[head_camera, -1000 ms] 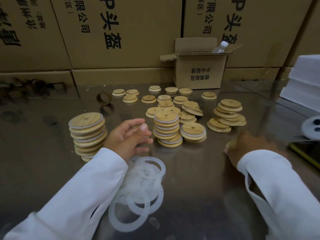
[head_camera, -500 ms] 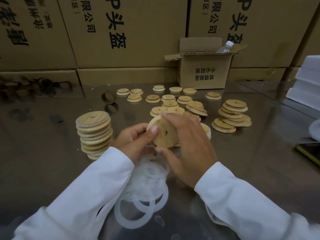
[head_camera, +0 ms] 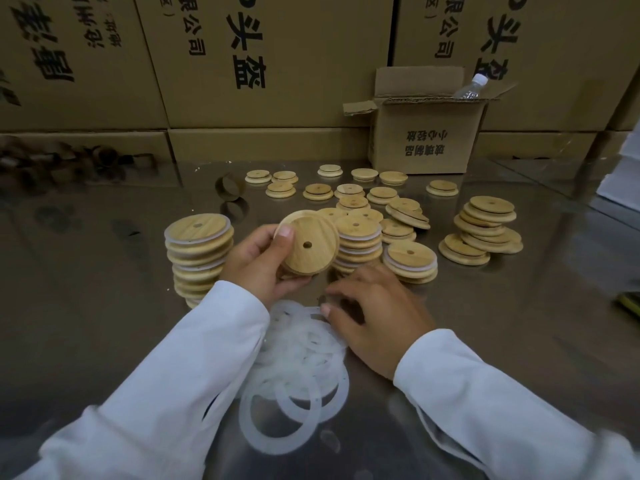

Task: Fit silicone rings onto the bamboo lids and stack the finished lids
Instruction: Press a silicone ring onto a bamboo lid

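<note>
Left hand point(head_camera: 263, 261): you grip one lid point(head_camera: 308, 244) by its rim, thumb on the top edge; lid tilted, held above the table point(head_camera: 104, 306).
Right hand point(head_camera: 377, 317): fingers bent, tips on the ring pile point(head_camera: 298, 368); can't tell if you've pinched a ring.
Ringed stack point(head_camera: 199, 251): just left of your left hand.
Bare lids point(head_camera: 481, 233): far right.

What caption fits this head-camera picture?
Left hand holds round bamboo lid; right hand touches pile of translucent white silicone rings.
</note>
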Motion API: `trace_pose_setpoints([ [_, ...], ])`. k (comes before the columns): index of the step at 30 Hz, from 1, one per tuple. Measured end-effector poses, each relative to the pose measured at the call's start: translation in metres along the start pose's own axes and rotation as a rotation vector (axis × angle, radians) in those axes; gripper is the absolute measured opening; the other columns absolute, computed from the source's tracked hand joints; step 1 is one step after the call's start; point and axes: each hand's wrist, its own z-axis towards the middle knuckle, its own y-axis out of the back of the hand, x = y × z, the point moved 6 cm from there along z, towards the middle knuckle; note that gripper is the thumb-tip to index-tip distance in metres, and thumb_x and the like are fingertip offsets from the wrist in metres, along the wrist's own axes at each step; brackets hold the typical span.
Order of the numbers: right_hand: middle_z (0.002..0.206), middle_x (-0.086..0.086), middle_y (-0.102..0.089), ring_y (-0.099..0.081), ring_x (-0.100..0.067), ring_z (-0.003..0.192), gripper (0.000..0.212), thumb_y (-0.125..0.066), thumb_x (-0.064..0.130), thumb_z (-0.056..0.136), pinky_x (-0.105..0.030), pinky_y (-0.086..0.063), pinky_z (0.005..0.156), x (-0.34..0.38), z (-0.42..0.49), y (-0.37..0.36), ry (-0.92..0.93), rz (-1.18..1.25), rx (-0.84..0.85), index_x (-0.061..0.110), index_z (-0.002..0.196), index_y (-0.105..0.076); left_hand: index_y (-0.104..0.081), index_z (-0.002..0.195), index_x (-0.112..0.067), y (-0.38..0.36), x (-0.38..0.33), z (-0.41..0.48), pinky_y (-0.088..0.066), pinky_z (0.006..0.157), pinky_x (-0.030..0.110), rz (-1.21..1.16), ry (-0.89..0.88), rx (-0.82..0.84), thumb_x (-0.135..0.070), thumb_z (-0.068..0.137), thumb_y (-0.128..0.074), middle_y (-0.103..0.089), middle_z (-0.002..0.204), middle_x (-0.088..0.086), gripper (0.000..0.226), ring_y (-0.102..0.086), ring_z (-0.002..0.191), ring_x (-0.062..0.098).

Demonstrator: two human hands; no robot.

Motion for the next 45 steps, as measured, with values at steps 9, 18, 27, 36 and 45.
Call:
trace_pose_setpoints([
  [9,0.103,0.010,-0.046,-0.043,-0.007,0.098,0.004,-0.064,0.029,0.083,-0.027,-0.042,0.087,0.001,0.000,-0.001,-0.042,0.271,0.069,0.029,0.087,-0.066,-0.064,0.080,-0.019,0.002,0.005,-0.001,-0.058,0.058,0.033,0.028,0.027,-0.023,-0.018,0.092,-0.048,-0.067,0.084,0.004,0.020,-0.065,0.086,0.024],
  [18,0.068,0.007,-0.066,-0.059,-0.006,0.067,0.015,-0.069,0.012,0.080,-0.021,-0.052,0.070,-0.020,0.003,0.026,-0.263,0.890,-0.362,0.026,0.074,-0.067,-0.065,0.081,-0.018,-0.002,0.012,-0.002,-0.056,0.048,0.036,0.017,0.177,0.029,-0.020,0.091,-0.051,-0.070,0.067,0.005,0.018,-0.069,0.060,0.023],
  [27,0.069,-0.004,-0.069,-0.063,-0.010,0.066,0.013,-0.070,0.014,0.079,-0.017,-0.052,0.064,-0.024,0.005,0.019,-0.370,0.974,-0.328,0.026,0.075,-0.070,-0.067,0.091,-0.018,-0.014,0.016,-0.010,-0.055,0.052,0.026,0.168,0.181,0.277,-0.024,0.060,-0.069,-0.073,0.077,0.005,0.031,-0.071,0.071,0.018],
  [36,0.067,0.004,-0.067,-0.061,-0.004,0.064,0.014,-0.064,0.018,0.084,-0.016,-0.052,0.066,-0.027,0.005,0.017,-0.409,0.946,-0.325,0.026,0.073,-0.067,-0.068,0.090,-0.023,-0.014,0.016,-0.008,-0.057,0.057,0.030,0.144,0.156,0.261,-0.024,0.082,-0.056,-0.072,0.080,0.004,0.015,-0.071,0.074,0.019],
  [45,0.074,0.003,-0.065,-0.058,-0.008,0.068,0.016,-0.058,0.015,0.088,-0.009,-0.046,0.061,-0.027,0.005,0.016,-0.417,0.866,-0.313,0.022,0.074,-0.063,-0.068,0.088,-0.023,-0.016,0.013,-0.010,-0.058,0.058,0.031,0.175,0.094,0.237,-0.020,0.088,-0.052,-0.072,0.079,0.002,0.016,-0.071,0.074,0.019],
])
